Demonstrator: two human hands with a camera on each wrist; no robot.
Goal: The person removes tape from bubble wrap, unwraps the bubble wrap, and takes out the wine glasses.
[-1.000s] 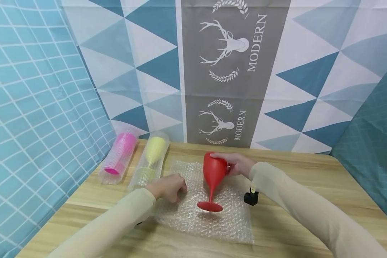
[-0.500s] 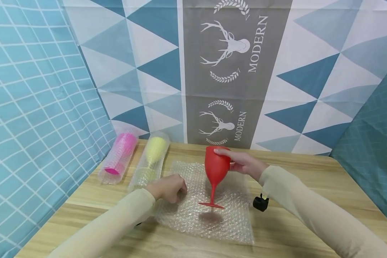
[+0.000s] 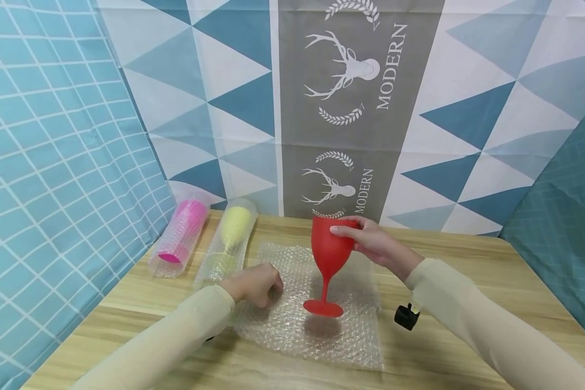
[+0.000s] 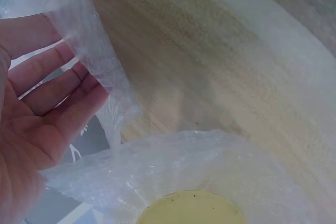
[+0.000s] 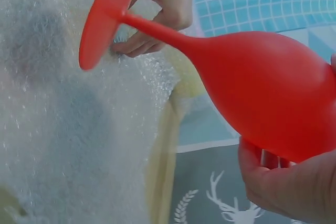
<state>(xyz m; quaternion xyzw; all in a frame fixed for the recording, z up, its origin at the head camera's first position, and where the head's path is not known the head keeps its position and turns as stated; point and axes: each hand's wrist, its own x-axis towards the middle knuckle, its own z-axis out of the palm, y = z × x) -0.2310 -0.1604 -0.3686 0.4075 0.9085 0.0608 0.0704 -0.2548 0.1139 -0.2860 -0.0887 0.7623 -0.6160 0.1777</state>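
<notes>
A red plastic goblet point(image 3: 332, 249) is held upright by my right hand point(image 3: 377, 244), thumb on the bowl and fingers round its far side. Its foot hovers over a sheet of bubble wrap point(image 3: 331, 346), casting a shadow there. In the right wrist view the goblet point(image 5: 262, 87) slants across the picture, bowl in the fingers point(image 5: 252, 171). My left hand point(image 3: 256, 285) pinches the sheet's left edge with bent fingers. The left wrist view shows this hand point(image 4: 31, 135) at the raised bubble wrap edge point(image 4: 102, 51).
Left of the sheet, a yellow goblet point(image 3: 235, 225) lies rolled in bubble wrap, close to my left hand. A pink one point(image 3: 191, 219), also wrapped, lies farther left by the tiled blue curtain point(image 3: 53, 162). Patterned cloth point(image 3: 331, 124) hangs behind the wooden table point(image 3: 463, 271).
My right hand has lifted the red goblet off the sheet, up and slightly right, and the goblet stands more upright. The left hand has stayed in place at the sheet's edge.
</notes>
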